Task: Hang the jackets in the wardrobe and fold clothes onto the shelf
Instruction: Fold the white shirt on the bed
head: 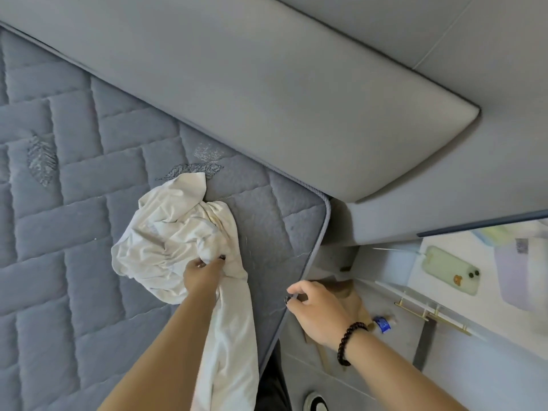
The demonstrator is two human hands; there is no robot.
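left hand [201,272] at lower centre, grip pinching crumpled white garment [175,232] on grey quilted mattress [74,203]. right hand [314,307] lower right at mattress edge, fingers loosely curled, holding nothing visible.

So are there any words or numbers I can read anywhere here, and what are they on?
No words or numbers can be read.
Blue label on the small bottle by the floor: too blurred to read.
White garment on the mattress: faint marks, unreadable.
Green phone: only a small sticker, no text.
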